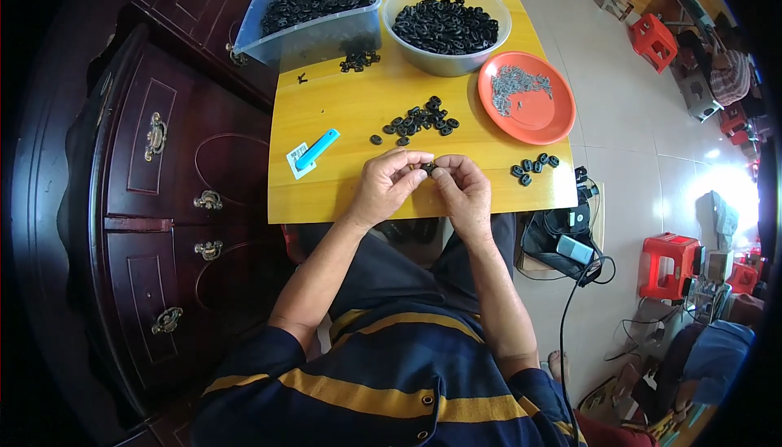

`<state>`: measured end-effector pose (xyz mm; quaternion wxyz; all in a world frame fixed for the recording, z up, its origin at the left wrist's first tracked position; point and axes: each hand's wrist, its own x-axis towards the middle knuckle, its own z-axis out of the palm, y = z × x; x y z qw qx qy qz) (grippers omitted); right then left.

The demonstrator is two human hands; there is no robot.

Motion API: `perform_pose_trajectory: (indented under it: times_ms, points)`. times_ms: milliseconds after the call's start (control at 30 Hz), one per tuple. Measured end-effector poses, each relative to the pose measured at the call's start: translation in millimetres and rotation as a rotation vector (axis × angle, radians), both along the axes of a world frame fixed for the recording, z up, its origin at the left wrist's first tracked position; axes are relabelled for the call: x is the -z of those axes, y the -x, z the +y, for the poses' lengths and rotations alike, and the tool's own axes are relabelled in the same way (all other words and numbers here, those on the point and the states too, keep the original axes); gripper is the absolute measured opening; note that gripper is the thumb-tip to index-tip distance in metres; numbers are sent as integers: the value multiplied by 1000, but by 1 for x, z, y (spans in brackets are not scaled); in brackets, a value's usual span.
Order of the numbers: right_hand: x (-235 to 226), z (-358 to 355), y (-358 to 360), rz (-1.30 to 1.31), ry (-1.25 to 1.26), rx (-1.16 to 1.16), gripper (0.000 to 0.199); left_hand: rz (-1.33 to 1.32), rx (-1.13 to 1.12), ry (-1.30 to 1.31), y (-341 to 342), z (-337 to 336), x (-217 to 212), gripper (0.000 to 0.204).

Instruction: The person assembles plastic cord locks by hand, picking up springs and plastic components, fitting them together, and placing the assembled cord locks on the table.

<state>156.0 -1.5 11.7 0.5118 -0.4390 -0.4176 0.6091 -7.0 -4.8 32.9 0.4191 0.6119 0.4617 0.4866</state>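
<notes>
Near the front edge of the yellow table, my left hand and my right hand meet at the fingertips. Pinched between them is a small black oval piece, partly covered by thumbs and fingers. Just beyond my hands lies a loose pile of similar black oval pieces, some showing two holes. Several more black oval pieces sit in a group to the right of my right hand. An orange plate farther right bears many tiny silvery pieces.
At the back stand a clear bin and a round translucent tub, both full of black parts. A blue-handled tool lies left on a white label. Dark wooden cabinets flank the table; a black bag and red stools are right.
</notes>
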Motion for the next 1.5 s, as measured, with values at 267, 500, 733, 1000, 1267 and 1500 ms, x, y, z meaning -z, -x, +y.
perform_pose_trajectory:
  times_ms: [267, 500, 733, 1000, 1267, 1500]
  points:
    - [-14, -2, -13, 64, 179, -160, 15, 151, 120, -103, 2, 4, -15, 23]
    - [-15, -5, -16, 246, 190, -121, 15, 417, 41, -155, -18, -5, -41, 41]
    - [-8, -9, -17, 359, 179, -87, 12, 616, -74, -434, -25, -6, -32, 40]
    - [-7, -10, -21, 383, 220, -53, 10, 552, -79, -409, -31, -5, -29, 28]
    - [-7, -8, -18, 349, 241, 20, 9, 544, -53, -440, -30, 3, -26, 27]
    - [-9, -7, -23, 330, 214, 35, 10, 513, -7, -444, -34, 8, -26, 26]
